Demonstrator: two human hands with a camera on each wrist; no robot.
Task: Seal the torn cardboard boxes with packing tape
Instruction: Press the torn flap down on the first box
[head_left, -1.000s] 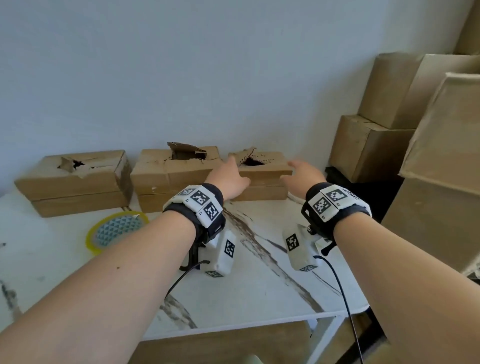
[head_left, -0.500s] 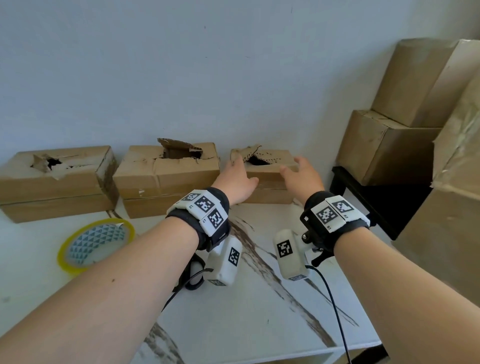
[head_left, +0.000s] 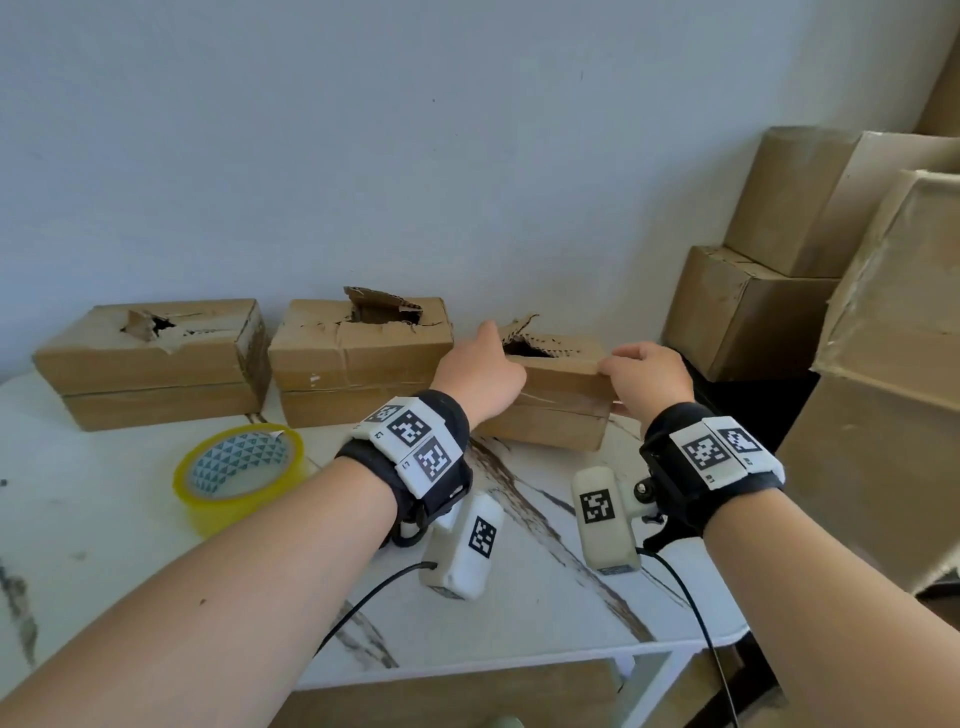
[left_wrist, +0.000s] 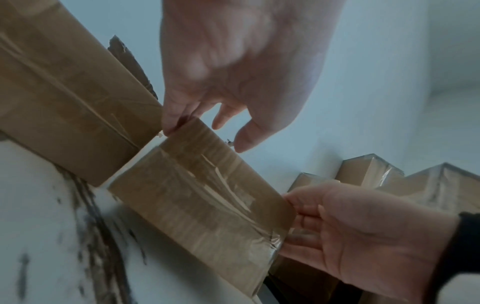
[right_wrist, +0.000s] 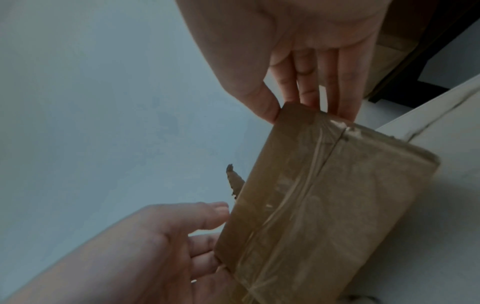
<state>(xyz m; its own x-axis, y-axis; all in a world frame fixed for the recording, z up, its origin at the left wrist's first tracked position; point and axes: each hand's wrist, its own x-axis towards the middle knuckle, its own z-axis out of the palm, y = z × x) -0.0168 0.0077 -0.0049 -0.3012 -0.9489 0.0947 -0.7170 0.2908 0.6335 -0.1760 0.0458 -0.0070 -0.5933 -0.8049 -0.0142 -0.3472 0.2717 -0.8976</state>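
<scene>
Three torn cardboard boxes stand in a row near the wall. The right torn box (head_left: 561, 410) (left_wrist: 202, 195) (right_wrist: 324, 205) has a ragged hole in its top and sits angled, forward of the others. My left hand (head_left: 496, 358) (left_wrist: 207, 127) clasps its left end, thumb on the front face. My right hand (head_left: 618, 374) (right_wrist: 298, 111) pinches its right end, fingers curled over the top edge. The middle torn box (head_left: 358, 358) (left_wrist: 64, 92) and the left torn box (head_left: 150, 364) stay against the wall. A yellow tape roll (head_left: 239, 478) lies flat at front left.
The white marble-look table (head_left: 545, 613) ends close to my forearms. Larger cardboard boxes (head_left: 753, 312) are stacked on a dark stand to the right, and another big carton (head_left: 883, 389) stands nearer on the right. The pale wall is right behind the row of boxes.
Both hands reached the right box and took hold of its ends. The box has come forward off the wall, with its right end turned toward me.
</scene>
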